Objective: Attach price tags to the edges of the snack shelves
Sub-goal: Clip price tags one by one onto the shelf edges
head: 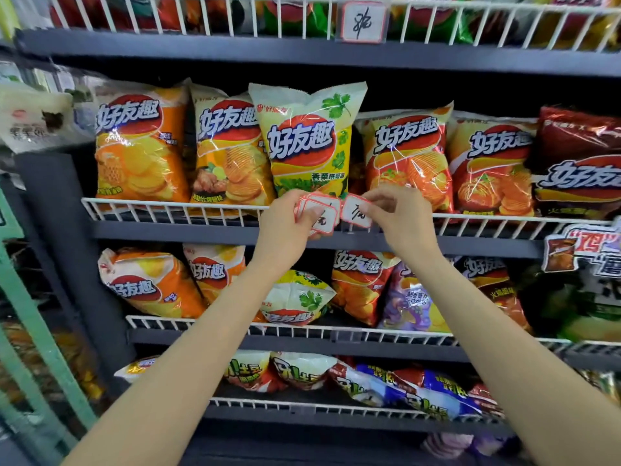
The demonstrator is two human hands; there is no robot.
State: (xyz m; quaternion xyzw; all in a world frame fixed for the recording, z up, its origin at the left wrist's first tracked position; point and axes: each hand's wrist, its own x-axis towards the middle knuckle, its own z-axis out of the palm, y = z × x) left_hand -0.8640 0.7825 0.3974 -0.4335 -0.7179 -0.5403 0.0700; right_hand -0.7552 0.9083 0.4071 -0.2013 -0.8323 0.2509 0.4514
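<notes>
Left hand: the left hand (285,223) is raised in front of the middle shelf, fingers curled around a small stack of price tags (317,215), white with red borders; the count in the stack cannot be read.
Right hand: the right hand (400,213) pinches 1 single price tag (356,213) between thumb and fingertips, just beside the stack, its handwritten face toward the camera.
Where the tag is: held in the air at the white wire rail (168,210) of the middle shelf, below the green-and-yellow coriander chip bag (307,139); it looks not yet fixed to the rail or to the dark shelf edge (168,230).
Step, as I judge it: separating 1 tag from the stack and bringing it to the shelf front.
Risk 1: the loose stack could fan out or drop if the left-hand grip slackens while the right pulls away.
Risk 2: the tag could go on crooked or fall through, since the rail is thin wire with gaps.
Risk 3: it could land under the wrong flavour, as the bags stand tightly side by side.
Already tagged: 1 tag (363,21) hangs on the top shelf's wire rail.
Around: orange chip bags (141,146) to the left, a dark red bag (581,163) far right, more bags on the 2 lower shelves, a promotional sign (584,250) at right.
In the way: the bags lean on the rail, crowding the space behind it.
</notes>
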